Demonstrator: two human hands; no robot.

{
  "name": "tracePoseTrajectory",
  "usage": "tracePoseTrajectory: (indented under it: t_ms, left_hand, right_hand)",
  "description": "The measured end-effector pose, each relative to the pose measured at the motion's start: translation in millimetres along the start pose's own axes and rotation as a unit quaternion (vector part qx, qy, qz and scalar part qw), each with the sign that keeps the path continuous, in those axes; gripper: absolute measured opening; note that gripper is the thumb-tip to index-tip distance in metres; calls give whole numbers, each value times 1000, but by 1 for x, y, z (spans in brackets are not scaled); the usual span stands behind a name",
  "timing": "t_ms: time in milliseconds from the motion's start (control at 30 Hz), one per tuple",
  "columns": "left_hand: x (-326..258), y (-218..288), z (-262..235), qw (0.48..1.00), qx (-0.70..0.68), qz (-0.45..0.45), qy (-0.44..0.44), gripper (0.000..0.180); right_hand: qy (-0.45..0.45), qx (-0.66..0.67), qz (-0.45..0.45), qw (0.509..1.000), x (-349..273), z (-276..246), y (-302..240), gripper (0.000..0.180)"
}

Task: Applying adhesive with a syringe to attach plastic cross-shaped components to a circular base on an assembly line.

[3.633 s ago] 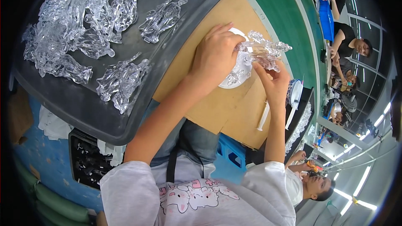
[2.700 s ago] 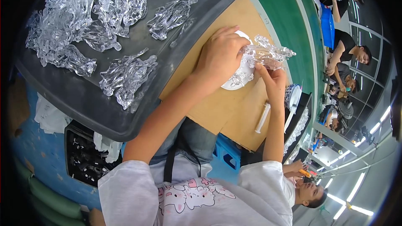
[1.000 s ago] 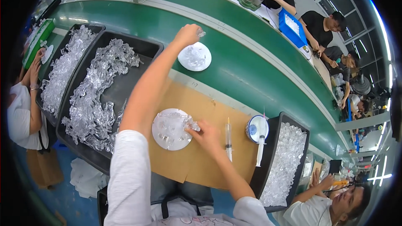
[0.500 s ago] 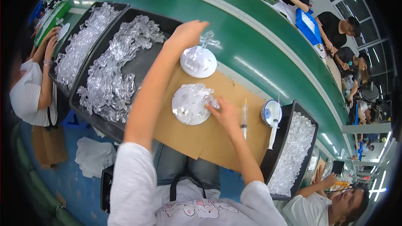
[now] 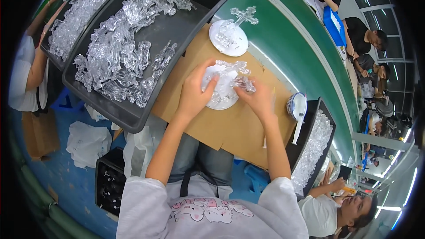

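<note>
Jutting from right hand (image 5: 258, 99): clear piece (image 5: 246, 84)

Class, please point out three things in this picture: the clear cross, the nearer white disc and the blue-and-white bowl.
Clear cross (image 5: 244, 16): head view, middle of the cross.
Nearer white disc (image 5: 222, 105): head view, bare lower edge.
Blue-and-white bowl (image 5: 291, 107): head view, outer side wall.

Workers (image 5: 361, 28) are stationed along a long green table (image 5: 265, 26) in a factory assembly workshop, where black bins (image 5: 177, 17) hold heaps of clear plastic parts (image 5: 115, 53). A cardboard sheet (image 5: 212, 130) covers one work spot, a syringe (image 5: 299, 128) rests against a small bowl (image 5: 291, 106), and tube lights (image 5: 391, 206) shine above a blue floor (image 5: 77, 194).
</note>
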State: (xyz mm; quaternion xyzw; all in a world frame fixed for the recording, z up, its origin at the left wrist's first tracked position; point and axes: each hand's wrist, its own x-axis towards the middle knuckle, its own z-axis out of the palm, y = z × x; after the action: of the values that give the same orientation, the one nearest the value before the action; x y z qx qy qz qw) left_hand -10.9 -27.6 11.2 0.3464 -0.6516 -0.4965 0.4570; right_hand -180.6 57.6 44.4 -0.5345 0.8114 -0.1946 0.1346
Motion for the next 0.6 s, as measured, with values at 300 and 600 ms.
tracePoseTrajectory:
  t_ms: [300,600]
  left_hand:
    - [-12,-31,-4,992,69,17,-106,46]
    - [-10,-35,0,994,41,82,-57,37]
  right_hand:
    - [-115,145,47,982,15,-8,10,23]
    - [-139,199,98,965,26,-14,20,17]
